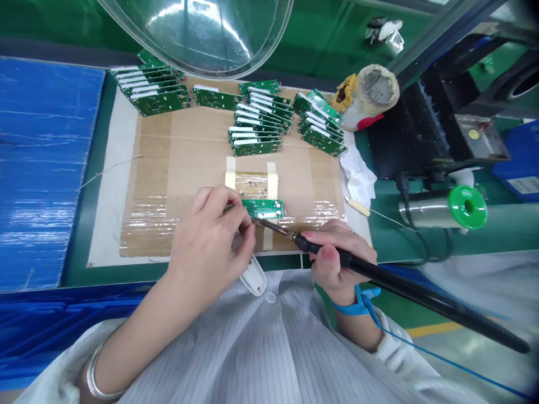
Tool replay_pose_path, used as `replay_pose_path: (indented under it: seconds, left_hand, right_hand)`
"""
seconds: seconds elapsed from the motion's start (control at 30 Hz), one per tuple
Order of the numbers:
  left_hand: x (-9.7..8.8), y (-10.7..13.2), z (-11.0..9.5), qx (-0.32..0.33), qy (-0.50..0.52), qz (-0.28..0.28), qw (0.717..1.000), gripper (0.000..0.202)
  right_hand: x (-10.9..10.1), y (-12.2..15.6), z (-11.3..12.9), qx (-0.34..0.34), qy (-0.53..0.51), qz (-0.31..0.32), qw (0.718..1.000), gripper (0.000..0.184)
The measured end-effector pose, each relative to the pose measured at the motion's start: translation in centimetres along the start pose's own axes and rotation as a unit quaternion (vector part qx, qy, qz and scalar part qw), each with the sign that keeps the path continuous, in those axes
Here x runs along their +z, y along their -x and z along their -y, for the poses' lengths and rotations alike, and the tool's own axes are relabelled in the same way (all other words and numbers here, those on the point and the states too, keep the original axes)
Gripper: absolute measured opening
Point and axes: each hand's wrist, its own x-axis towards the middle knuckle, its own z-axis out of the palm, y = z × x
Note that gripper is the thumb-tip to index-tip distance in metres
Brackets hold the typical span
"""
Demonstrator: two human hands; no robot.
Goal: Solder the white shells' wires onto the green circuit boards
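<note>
My right hand [343,255] is wrapped round the black handle of a soldering iron [320,247]. The iron's tip points left and reaches the front edge of a green circuit board [265,209], close to my left fingertips. My left hand [214,235] is closed at the board's left end, thumb and fingers pinched together. What lies between those fingers is hidden. Below them a white plastic casing [254,278] sticks out toward my body, partly covered by the hand. Just behind the board is a small taped holder [251,185] on the cardboard [189,146].
Rows of upright circuit boards [256,120] stand along the back. A clear round lens [202,33] hangs above. On the right are a white cloth [359,174], a pale-handled tool [357,206], a solder spool [467,206] and a black unit [408,129]. Blue sheeting [46,168] lies left.
</note>
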Motion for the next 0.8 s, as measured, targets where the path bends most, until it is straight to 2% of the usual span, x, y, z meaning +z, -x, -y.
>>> replay_pose_path:
  seconds: [0.2,0.37,0.67,0.8]
  left_hand:
    - [-0.12,-0.13,0.05,0.0,-0.005,0.009,1.0,0.017]
    - [-0.14,-0.15,0.08,-0.002,-0.005,0.01,1.0,0.017]
    - [-0.16,-0.16,0.08,-0.008,-0.002,0.017,1.0,0.019]
    - [-0.15,-0.18,0.15,-0.009,0.001,0.016,1.0,0.018]
  right_hand:
    - [-0.18,0.18,0.07,0.026,-0.013,-0.025,0.999,0.021]
    - [-0.42,0.29,0.23,0.047,-0.011,-0.02,0.999,0.021]
    - [-0.08,0.29,-0.03,0.032,-0.006,-0.017,0.999,0.017]
    - [-0.35,0.28,0.11,0.047,0.001,-0.02,0.999,0.02]
